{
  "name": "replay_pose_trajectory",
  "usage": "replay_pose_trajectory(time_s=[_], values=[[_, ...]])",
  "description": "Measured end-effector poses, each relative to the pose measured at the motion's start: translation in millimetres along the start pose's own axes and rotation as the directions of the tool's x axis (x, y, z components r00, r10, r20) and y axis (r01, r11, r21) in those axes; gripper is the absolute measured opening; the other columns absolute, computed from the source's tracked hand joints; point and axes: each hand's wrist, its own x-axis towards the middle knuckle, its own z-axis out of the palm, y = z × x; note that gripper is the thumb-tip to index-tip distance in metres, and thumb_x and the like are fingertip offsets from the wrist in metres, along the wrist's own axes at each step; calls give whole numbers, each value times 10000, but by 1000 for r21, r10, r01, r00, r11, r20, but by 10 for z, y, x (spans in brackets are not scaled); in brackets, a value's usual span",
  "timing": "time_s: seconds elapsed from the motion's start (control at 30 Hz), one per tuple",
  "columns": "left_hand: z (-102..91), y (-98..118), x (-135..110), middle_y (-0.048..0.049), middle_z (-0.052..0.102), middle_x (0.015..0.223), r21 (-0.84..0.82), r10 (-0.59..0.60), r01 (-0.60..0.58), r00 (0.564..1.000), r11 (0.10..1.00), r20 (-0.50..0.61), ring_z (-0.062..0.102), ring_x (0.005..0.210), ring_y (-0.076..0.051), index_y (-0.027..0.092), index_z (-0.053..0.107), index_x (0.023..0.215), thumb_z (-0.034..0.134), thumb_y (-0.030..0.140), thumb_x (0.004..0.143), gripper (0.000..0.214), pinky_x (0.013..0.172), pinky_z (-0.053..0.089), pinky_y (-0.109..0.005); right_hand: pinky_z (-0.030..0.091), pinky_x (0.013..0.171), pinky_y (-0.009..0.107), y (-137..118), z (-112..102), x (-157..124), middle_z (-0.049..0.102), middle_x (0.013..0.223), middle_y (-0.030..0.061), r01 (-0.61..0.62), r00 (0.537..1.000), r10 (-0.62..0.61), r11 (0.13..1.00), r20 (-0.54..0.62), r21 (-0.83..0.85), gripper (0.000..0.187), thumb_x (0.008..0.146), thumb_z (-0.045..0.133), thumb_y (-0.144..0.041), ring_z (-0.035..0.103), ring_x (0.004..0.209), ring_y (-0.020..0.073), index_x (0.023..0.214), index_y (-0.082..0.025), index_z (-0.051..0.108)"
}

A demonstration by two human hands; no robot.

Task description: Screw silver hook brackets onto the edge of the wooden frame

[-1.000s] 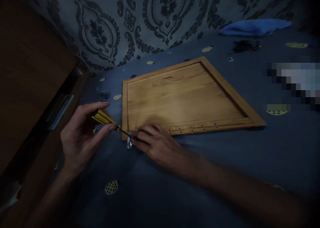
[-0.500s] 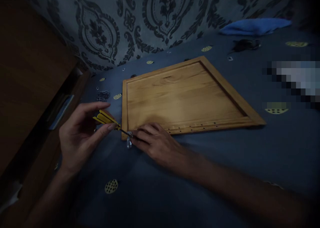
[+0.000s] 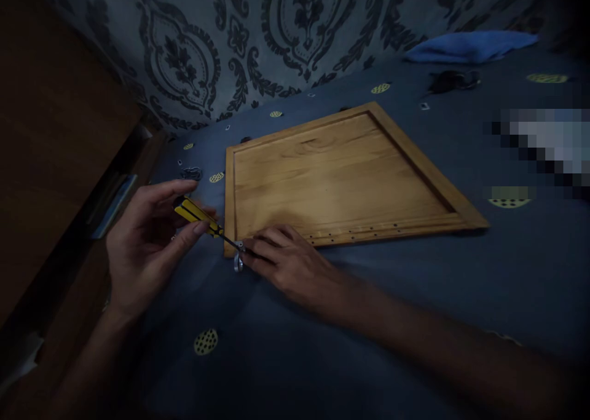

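Note:
A yellow-and-black screwdriver (image 3: 196,214) slants down to the right, its handle between the thumb and fingers of my left hand (image 3: 142,235). Its tip meets a small shiny metal fitting (image 3: 238,261) at the near left corner of a framed wooden panel (image 3: 318,168). Part of this fitting hangs over the panel's edge. Close against the screwdriver tip, my right hand (image 3: 286,260) presses its fingertips on the fitting and the panel's edge; its fingers are bent and partly hide the fitting. Small dark holes run along the panel's near edge, right of that hand.
The panel lies on a dark blue patterned cloth (image 3: 322,346). Behind it rises a patterned wall covering (image 3: 239,32). A blue cloth (image 3: 474,46) and a dark object (image 3: 452,82) lie at the back right. Brown wooden furniture (image 3: 59,131) stands left; a dark coil (image 3: 191,173) lies near the panel.
The screwdriver handle has turned about its axis in my left hand, whose fingers have shifted slightly. My right hand and the panel stay in place.

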Motion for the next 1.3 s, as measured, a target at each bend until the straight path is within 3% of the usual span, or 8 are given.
replay_pose_trajectory(time_s=[0.1, 0.23, 0.43, 0.63, 0.83, 1.03, 1.2, 1.3], values=[[15, -15, -5, -24, 740, 993, -11, 14, -14, 1000, 1000, -6, 759, 871, -172, 263, 737, 1227, 815, 121, 823, 436, 714, 641, -223, 461, 964, 418, -1, -9, 3, 720, 1288, 84, -3, 1000, 3, 1000, 5, -1, 313, 1090, 432, -186, 571, 1139, 251, 1303, -111, 649], [14, -7, -1, -9, 738, 999, 93, 96, -88, 992, 992, -84, 725, 911, -175, 300, 783, 1134, 873, 144, 757, 418, 693, 631, -219, 454, 967, 406, 4, 0, 7, 716, 1302, 71, -7, 1000, 7, 1000, 13, -13, 311, 1089, 446, -196, 564, 1153, 246, 1319, -124, 642], [-30, -15, -6, -23, 751, 1029, 13, -85, 85, 996, 996, -4, 742, 887, -163, 274, 748, 1213, 843, 200, 814, 416, 772, 629, -231, 460, 935, 423, 15, 52, -11, 731, 1250, 83, 16, 999, -16, 1000, -44, -7, 283, 1068, 489, -188, 574, 1113, 260, 1277, -112, 665], [15, -6, 11, 22, 736, 973, 58, 55, -52, 997, 997, -55, 692, 885, -104, 292, 786, 1127, 878, 157, 756, 406, 758, 578, -141, 469, 927, 422, 19, 67, 6, 738, 1230, 76, 14, 998, -14, 1000, -65, 3, 293, 1081, 461, -204, 572, 1103, 256, 1271, -113, 664], [-27, -5, -7, -19, 745, 1031, -46, -80, 81, 997, 996, 20, 748, 890, -155, 264, 748, 1206, 817, 132, 825, 409, 779, 622, -219, 474, 943, 412, 13, 29, -1, 729, 1268, 75, -2, 1000, 2, 1000, -15, 9, 285, 1076, 489, -211, 581, 1128, 248, 1295, -132, 653], [-8, -4, -2, -3, 743, 980, 61, 58, -55, 997, 997, -50, 709, 870, -134, 252, 786, 1123, 862, 135, 770, 379, 738, 594, -186, 475, 954, 418, 11, 36, 3, 724, 1284, 80, -2, 1000, 2, 1000, -21, -4, 293, 1083, 462, -198, 575, 1148, 243, 1300, -143, 651], [-67, 24, 4, -24, 758, 972, -52, -45, 49, 997, 997, 70, 757, 846, -169, 216, 750, 1192, 824, 89, 805, 413, 748, 625, -235, 480, 946, 422, 19, 44, 6, 725, 1274, 91, 7, 999, -7, 1000, -38, 20, 290, 1078, 474, -209, 577, 1143, 251, 1280, -116, 660], [-31, 63, -7, -22, 759, 960, 1, -72, 72, 997, 997, 41, 749, 874, -168, 215, 760, 1139, 814, 135, 828, 325, 760, 616, -236, 483, 945, 418, 17, 47, 16, 737, 1245, 84, 4, 998, -3, 1000, -55, 17, 274, 1071, 491, -206, 583, 1128, 247, 1253, -122, 678]])
